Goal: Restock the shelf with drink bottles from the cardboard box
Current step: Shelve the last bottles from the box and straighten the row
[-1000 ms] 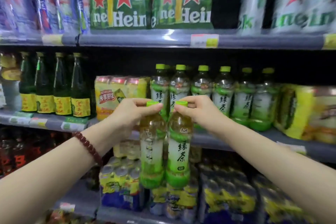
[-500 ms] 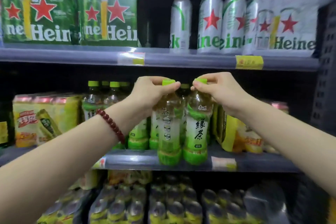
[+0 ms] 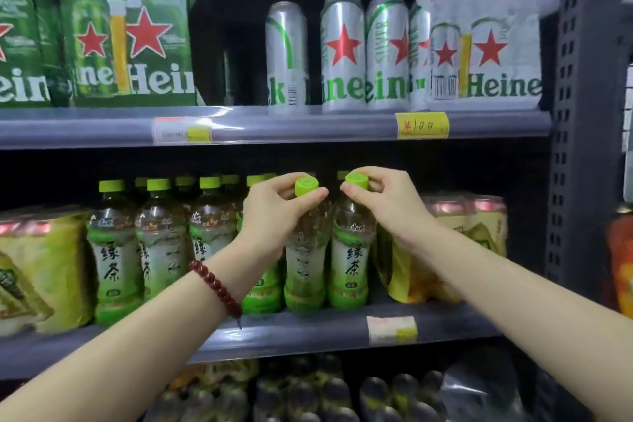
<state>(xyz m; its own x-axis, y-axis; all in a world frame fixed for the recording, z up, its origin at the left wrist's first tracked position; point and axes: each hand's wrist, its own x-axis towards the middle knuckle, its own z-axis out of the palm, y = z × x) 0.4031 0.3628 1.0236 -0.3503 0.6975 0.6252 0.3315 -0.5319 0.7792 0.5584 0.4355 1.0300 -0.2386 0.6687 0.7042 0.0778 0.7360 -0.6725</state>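
Two green tea bottles with lime caps stand side by side at the front of the middle shelf (image 3: 308, 336). My left hand (image 3: 274, 209) grips the neck of the left bottle (image 3: 305, 267). My right hand (image 3: 383, 202) pinches the cap of the right bottle (image 3: 349, 267). Both bottle bases look to be resting on the shelf, at the right end of a row of matching green tea bottles (image 3: 113, 250). The cardboard box is out of view.
Yellow shrink-wrapped can packs sit at the left (image 3: 37, 267) and right (image 3: 472, 226) of the tea row. The shelf above (image 3: 274, 127) carries green beer packs and silver cans. A dark perforated upright (image 3: 582, 113) bounds the right side. More drinks fill the shelf below.
Both hands carried the two bottles up and right from below shelf level and brought them down onto the middle shelf beside the row; the view shifted right with them.
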